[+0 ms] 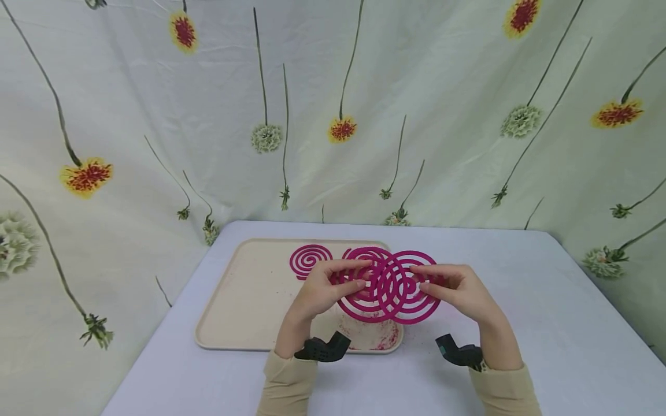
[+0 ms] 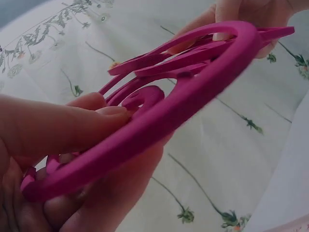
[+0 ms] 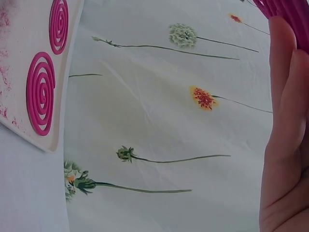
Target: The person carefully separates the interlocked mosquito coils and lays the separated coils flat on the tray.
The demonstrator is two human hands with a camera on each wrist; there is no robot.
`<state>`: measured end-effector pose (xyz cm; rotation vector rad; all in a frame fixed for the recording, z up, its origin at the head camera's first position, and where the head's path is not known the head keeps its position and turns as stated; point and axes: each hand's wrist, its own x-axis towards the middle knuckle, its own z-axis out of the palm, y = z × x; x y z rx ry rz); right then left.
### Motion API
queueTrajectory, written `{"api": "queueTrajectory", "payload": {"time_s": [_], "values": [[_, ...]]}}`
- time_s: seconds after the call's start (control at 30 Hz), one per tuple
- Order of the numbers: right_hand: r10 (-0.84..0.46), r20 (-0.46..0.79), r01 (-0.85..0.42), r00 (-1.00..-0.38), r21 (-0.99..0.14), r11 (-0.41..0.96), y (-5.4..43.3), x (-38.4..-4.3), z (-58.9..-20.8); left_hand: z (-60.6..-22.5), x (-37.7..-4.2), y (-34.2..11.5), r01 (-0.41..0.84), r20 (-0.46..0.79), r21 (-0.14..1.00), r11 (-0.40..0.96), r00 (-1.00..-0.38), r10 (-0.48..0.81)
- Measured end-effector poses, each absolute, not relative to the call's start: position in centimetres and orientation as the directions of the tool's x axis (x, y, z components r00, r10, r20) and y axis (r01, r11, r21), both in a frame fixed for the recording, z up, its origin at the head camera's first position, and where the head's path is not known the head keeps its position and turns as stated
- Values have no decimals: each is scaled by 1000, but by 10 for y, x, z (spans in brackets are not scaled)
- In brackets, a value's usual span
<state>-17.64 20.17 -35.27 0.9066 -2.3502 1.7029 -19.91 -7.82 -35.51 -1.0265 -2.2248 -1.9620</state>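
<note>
Overlapping at their adjoining sides, the left coil (image 2: 159, 123) and the right coil (image 1: 409, 285) are flat, matte magenta spirals, held up over the right end of the tray (image 1: 244, 294). This smooth, beige, round-cornered tray lies on the white counter (image 1: 520, 277) and contains further coils (image 3: 42, 94) and reddish crumbs (image 1: 386, 341). The left hand (image 1: 324, 286), thumb opposing fingers, pinches the left coil; the right hand (image 1: 465, 289) likewise pinches the right coil.
</note>
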Motion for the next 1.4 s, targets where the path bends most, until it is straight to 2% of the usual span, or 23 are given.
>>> {"api": "queueTrajectory", "payload": {"time_s": [0.17,0.3,0.47,0.63,0.77,0.87,1.03,1.13,1.23,1.3,1.4], "values": [[-437,403,-523,-804,-828,200,204,-177,-352,-354,-199,-81,465,389,884,48,-788,477],[-396,433,-539,-810,-816,211,203,-177,-353,-354,-198,-78,438,388,899,20,-816,428],[-223,459,-503,-860,-837,216,194,-177,-355,-357,-198,-65,414,419,907,-75,-874,246],[59,484,-478,-873,-874,92,172,-179,-358,-361,-196,-41,421,430,865,-272,-902,-27],[273,502,-523,-821,-852,-6,149,-180,-364,-365,-192,-19,455,423,816,-357,-890,-169],[379,539,-585,-753,-811,-10,135,-180,-369,-368,-187,-7,453,416,797,-399,-891,-179],[453,614,-686,-646,-728,9,120,-180,-377,-370,-182,6,426,416,776,-465,-900,-131],[450,654,-711,-609,-701,56,117,-180,-377,-372,-182,8,440,433,774,-456,-893,-126],[411,659,-685,-631,-721,105,123,-180,-373,-373,-185,4,481,474,774,-413,-871,-126],[372,628,-639,-684,-761,111,132,-181,-370,-372,-189,-2,526,523,762,-377,-844,-121],[308,560,-561,-769,-822,96,150,-182,-366,-370,-196,-18,556,574,765,-324,-817,-48]]}}
